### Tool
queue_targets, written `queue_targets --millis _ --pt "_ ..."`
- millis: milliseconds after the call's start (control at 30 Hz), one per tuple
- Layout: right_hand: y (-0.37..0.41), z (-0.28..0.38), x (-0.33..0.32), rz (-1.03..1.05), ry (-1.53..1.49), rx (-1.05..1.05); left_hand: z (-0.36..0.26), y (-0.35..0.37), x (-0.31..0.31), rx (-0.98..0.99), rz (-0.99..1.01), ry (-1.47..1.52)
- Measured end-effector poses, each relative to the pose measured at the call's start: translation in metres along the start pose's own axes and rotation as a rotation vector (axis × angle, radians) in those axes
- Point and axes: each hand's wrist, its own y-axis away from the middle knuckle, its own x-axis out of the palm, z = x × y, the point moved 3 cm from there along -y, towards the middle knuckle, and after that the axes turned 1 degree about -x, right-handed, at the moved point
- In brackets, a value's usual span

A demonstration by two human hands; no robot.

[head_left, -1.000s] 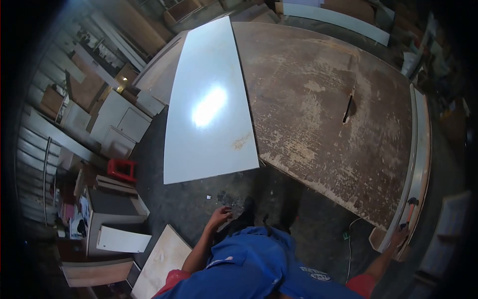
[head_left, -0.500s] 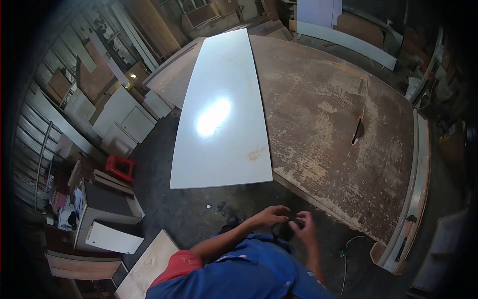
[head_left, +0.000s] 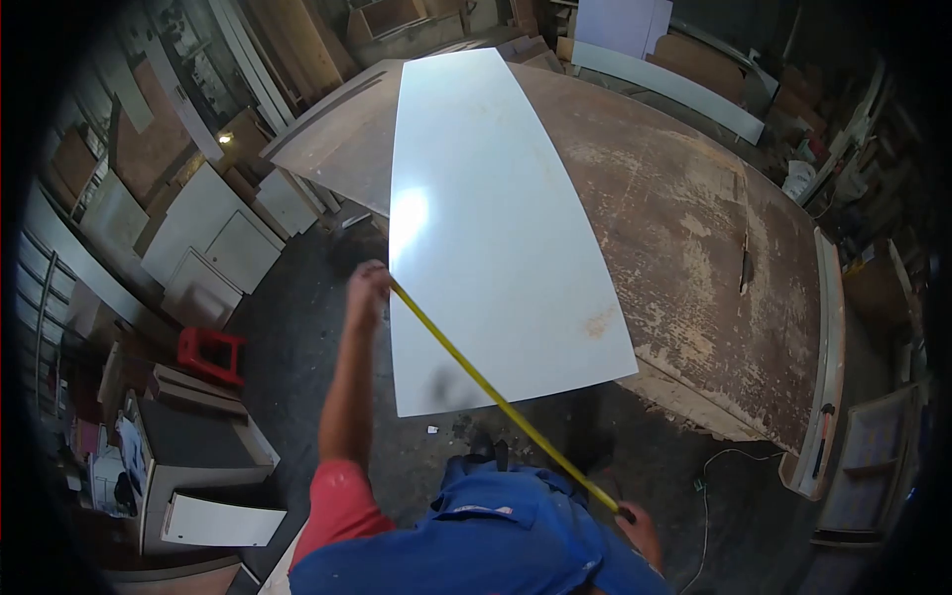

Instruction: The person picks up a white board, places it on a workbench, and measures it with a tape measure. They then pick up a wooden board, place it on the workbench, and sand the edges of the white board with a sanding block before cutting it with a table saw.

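- We see the left hand (head_left: 368, 286) raised at the left long edge of the white panel (head_left: 496, 198), its fingers closed around the free end of the tape measure (head_left: 474, 372). Motion blur hides the exact pinch.
- The right hand (head_left: 641, 533) sits low and near, close to the blue-clad body. It seems clenched around the dark case of the tape, though only part of the hand shows at the bottom of the view.
- The yellow blade is pulled taut between the two hands. It runs diagonally from far left to near right and passes over the panel's near-left corner.
- The panel lies flat on the worn brown table (head_left: 694, 258), with its long axis running from near to far. Its near end overhangs the table edge, towards the body.
- The left hand is the one nearer the panel, right at its edge. The right hand is well apart from it, beyond the near short edge.
- A saw slot (head_left: 744, 266) lies to the right in the table, and a red stool (head_left: 210, 353) stands on the floor at left.
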Motion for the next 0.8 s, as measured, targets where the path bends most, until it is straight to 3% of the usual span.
queue_targets --millis 33,67,100,167,200,233,267,367,400,433,467,600,633,667,733,800 --pt "0.025 -0.009 -0.002 -0.003 0.029 0.047 -0.018 -0.023 -0.011 -0.02 -0.135 -0.006" --pt "0.044 -0.009 -0.003 0.054 -0.072 0.252 -0.027 -0.037 -0.02 -0.04 -0.268 -0.012" --pt "0.06 -0.002 -0.001 0.11 -0.177 0.457 -0.017 -0.047 -0.022 -0.043 -0.261 -0.008" --pt "0.057 0.029 0.011 0.119 -0.285 0.508 0.011 -0.062 0.003 0.028 -0.006 0.233" --pt "0.053 0.046 0.02 0.136 -0.392 0.558 0.017 -0.046 0.027 -0.134 0.002 -0.001" --pt "0.038 0.048 0.033 0.133 -0.379 0.495 0.065 -0.032 0.039 -0.048 0.245 0.006" --pt "0.02 0.053 0.046 0.13 -0.364 0.431 0.107 -0.006 0.058 -0.042 0.351 -0.084" --pt "-0.048 0.14 0.074 0.033 -0.419 0.267 0.145 0.145 0.141 -0.276 0.57 0.008" --pt "-0.072 0.154 0.085 -0.01 -0.421 0.176 0.157 0.19 0.16 -0.328 0.679 -0.199" --pt "-0.095 0.17 0.092 -0.042 -0.415 0.111 0.182 0.217 0.164 -0.718 0.767 -0.092" --pt "-0.114 0.188 0.097 -0.073 -0.411 0.051 0.172 0.249 0.174 -0.837 0.565 0.123" --pt "-0.158 0.222 0.111 -0.124 -0.318 0.026 0.178 0.241 0.18 -0.687 0.529 0.054" --pt "-0.16 0.222 0.112 -0.135 -0.307 0.034 0.176 0.224 0.176 -0.625 0.568 -0.174" --pt "-0.152 0.222 0.11 -0.142 -0.31 0.032 0.177 0.209 0.182 -0.558 0.512 -0.031" --pt "-0.118 0.215 0.107 -0.223 -0.054 -0.004 0.186 0.148 0.181 -0.412 0.474 -0.179" --pt "-0.062 0.166 0.112 -0.276 -0.187 -0.055 0.221 0.051 0.175 -0.276 0.429 -0.245"
